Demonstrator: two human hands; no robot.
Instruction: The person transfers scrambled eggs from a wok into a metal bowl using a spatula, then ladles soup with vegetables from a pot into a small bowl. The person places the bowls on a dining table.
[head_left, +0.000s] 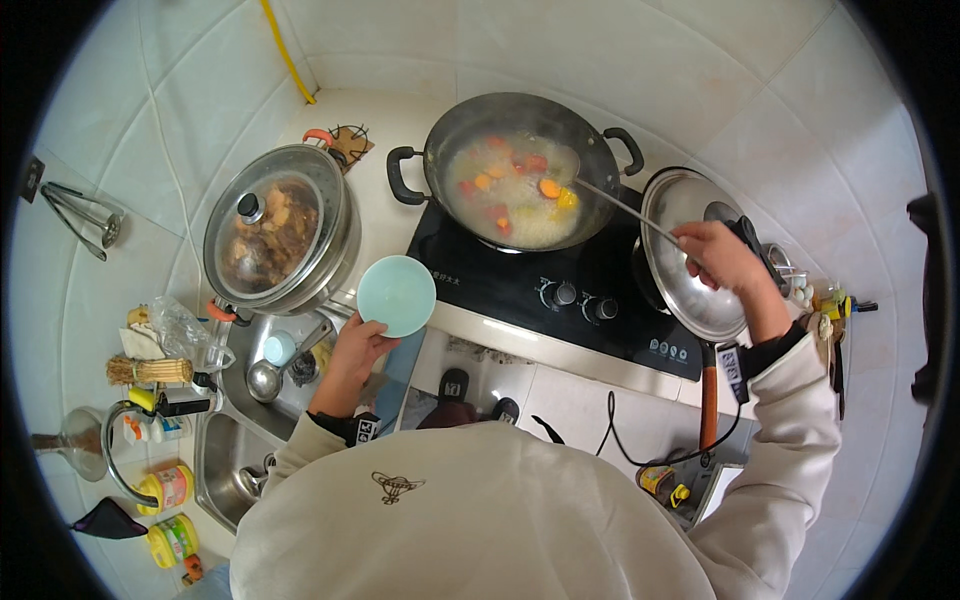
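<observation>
A dark two-handled wok (442, 187) stands on the left of the black gas hob (510, 277), holding steaming pale liquid with orange and red chunks and what looks like rice. My right hand (716, 255) grips the handle of a metal ladle (626, 208), whose bowl lies partly in the liquid at the wok's right side. Below that hand, a steel lid (697, 300) covers a pan with a wooden handle. My left hand (364, 346) holds the rim of a light green bowl (396, 296), which appears to have nothing in it, left of the hob's front edge.
A glass-lidded steel pot (345, 247) of brownish food stands at left. Below it, the double sink (217, 465) contains a ladle (264, 381) and small cup (279, 348). Yellow bottles (171, 540) stand beyond the faucet (112, 457). A black cable (637, 457) hangs by my right sleeve.
</observation>
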